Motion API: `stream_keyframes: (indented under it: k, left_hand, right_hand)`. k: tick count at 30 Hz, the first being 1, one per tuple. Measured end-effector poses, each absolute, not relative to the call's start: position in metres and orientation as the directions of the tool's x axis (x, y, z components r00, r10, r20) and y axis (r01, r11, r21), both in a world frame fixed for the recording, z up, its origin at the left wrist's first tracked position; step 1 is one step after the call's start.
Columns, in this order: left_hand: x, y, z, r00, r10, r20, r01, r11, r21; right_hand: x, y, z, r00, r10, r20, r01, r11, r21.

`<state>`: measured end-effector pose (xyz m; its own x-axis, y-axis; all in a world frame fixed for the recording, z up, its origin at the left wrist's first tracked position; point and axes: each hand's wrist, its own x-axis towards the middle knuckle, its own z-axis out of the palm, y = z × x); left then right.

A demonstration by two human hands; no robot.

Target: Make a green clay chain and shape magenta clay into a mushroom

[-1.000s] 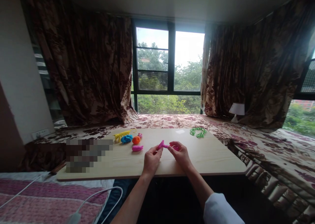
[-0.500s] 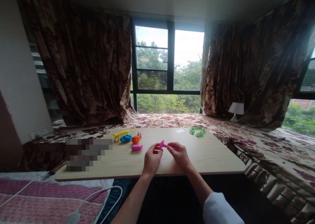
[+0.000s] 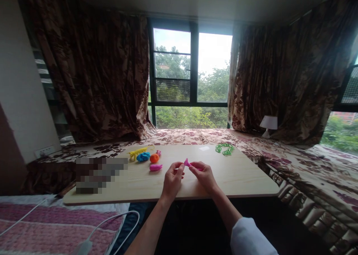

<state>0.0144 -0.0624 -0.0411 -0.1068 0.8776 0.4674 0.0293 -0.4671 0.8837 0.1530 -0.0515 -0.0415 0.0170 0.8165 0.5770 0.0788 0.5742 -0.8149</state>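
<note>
Both hands meet over the near middle of the table around a small pink piece (image 3: pixel 187 162) that looks like modelling clay. The thumb and fingers of my left hand (image 3: pixel 172 178) pinch it from the left. From the right, my right hand (image 3: pixel 204 176) grips it with closed fingertips, and a bit of pink shows by those fingers. Part of the piece is hidden by the fingers. To the left of my left hand lies a thicker pink roll (image 3: pixel 156 167), untouched. An orange lump (image 3: pixel 154 158) and a blue lump (image 3: pixel 143 157) sit behind it.
A long yellow piece (image 3: pixel 138 151) and a small pink bit (image 3: pixel 158 153) lie at the table's back left. A green curly loop (image 3: pixel 224 149) rests at the back right, beside a white patch (image 3: pixel 204 148). The pale wooden table (image 3: pixel 237 180) has a blurred-out area on its left.
The pink piece has shifted slightly right and less of it shows between the fingers. My left fingers have closed further around it. The things on the table stay put.
</note>
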Motion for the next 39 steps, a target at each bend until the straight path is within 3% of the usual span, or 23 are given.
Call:
stream_keyframes:
  k: [5, 8, 16, 22, 34, 39]
  left_hand:
    - [0.0101, -0.0561, -0.0449, -0.098, 0.936, 0.338, -0.207, -0.351, 0.913]
    - [0.0101, -0.0553, -0.0458, -0.019, 0.941, 0.339, -0.237, -0.333, 0.913]
    - [0.0082, -0.0569, -0.0444, -0.018, 0.952, 0.306, -0.326, -0.295, 0.898]
    - [0.008, -0.0596, -0.0417, 0.002, 0.955, 0.296, -0.358, -0.275, 0.892]
    - [0.0044, -0.0585, -0.038, 0.116, 0.964, 0.241, -0.329, -0.191, 0.925]
    - [0.0035, -0.0559, -0.037, 0.128, 0.971, 0.203, -0.302, -0.157, 0.94]
  right_hand:
    - [0.1528, -0.0577, -0.0379, -0.027, 0.796, 0.604, 0.043, 0.605, -0.795]
    - [0.1522, -0.058, -0.0388, -0.029, 0.79, 0.612, 0.068, 0.613, -0.788]
    - [0.1506, -0.0513, -0.0459, -0.004, 0.748, 0.664, 0.22, 0.648, -0.729]
    - [0.1516, -0.0569, -0.0407, -0.11, 0.7, 0.705, 0.266, 0.705, -0.658]
    - [0.1529, -0.0588, -0.039, -0.114, 0.746, 0.656, 0.226, 0.663, -0.714]
    - [0.1543, -0.057, -0.0401, -0.13, 0.719, 0.682, 0.26, 0.689, -0.677]
